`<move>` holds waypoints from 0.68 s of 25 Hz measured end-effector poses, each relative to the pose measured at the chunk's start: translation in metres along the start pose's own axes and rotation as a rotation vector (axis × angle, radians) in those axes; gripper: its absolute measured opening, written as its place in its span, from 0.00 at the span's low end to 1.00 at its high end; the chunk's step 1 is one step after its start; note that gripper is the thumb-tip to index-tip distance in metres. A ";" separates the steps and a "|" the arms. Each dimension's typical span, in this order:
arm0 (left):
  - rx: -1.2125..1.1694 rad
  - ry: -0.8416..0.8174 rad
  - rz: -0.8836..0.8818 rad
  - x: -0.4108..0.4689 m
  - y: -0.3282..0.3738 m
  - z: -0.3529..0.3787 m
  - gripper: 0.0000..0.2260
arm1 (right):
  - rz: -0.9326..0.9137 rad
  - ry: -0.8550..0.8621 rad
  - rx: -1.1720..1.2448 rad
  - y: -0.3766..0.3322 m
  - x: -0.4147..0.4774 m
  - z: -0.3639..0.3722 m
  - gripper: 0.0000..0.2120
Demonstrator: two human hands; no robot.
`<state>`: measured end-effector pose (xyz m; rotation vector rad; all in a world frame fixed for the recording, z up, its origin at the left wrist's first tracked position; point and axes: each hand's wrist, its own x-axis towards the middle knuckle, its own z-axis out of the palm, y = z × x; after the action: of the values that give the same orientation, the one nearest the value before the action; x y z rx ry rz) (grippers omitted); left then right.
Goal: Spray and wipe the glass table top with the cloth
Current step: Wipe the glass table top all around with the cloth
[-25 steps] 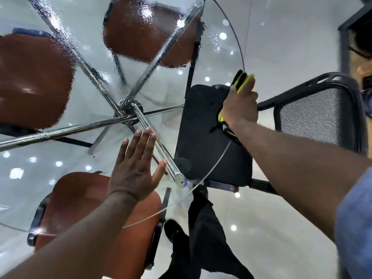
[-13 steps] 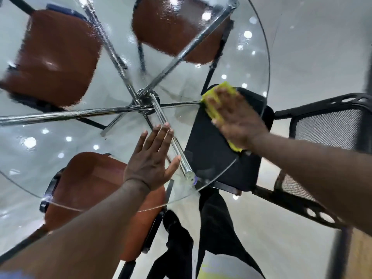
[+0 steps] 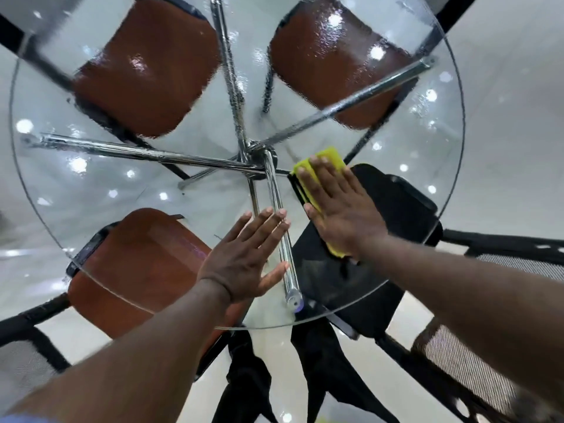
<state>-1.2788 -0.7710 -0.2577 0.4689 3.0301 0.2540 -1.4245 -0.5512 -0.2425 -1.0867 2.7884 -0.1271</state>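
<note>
Flat on the round glass table top (image 3: 91, 190), the right hand (image 3: 338, 209) presses a yellow cloth (image 3: 328, 157) with straight fingers, just to the right of the chrome hub (image 3: 259, 154) under the glass. Nearer the person than that hub, the left hand (image 3: 247, 257) lies palm-down with fingers extended, over a chrome leg (image 3: 282, 239) running from the hub toward the rim.

Glossy glass table top (image 3: 106, 190) — chromed legs (image 3: 283, 239)

Your cloth (image 3: 330, 156) is bright yellow. Your tabletop (image 3: 91, 190) is clear glass, rippled and droplet-speckled across the far half. Through it you see reddish-brown seats (image 3: 146, 68), one black seat (image 3: 396, 209) and chrome legs (image 3: 122, 150).
</note>
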 end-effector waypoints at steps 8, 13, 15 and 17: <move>-0.040 0.049 -0.093 -0.008 0.004 -0.008 0.36 | 0.533 0.048 0.061 -0.043 -0.030 0.007 0.34; -0.044 0.224 -0.445 -0.047 -0.009 -0.007 0.32 | -0.224 -0.009 -0.044 -0.069 0.021 0.005 0.31; -0.037 0.138 -0.473 -0.055 -0.012 0.001 0.33 | -0.284 -0.027 -0.037 -0.060 0.072 0.000 0.31; -0.030 0.103 -0.483 -0.052 -0.012 0.006 0.34 | -0.106 -0.043 -0.010 -0.041 0.107 -0.009 0.33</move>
<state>-1.2319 -0.7970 -0.2631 -0.2895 3.1077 0.2961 -1.4768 -0.6539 -0.2399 -1.2244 2.6968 -0.1001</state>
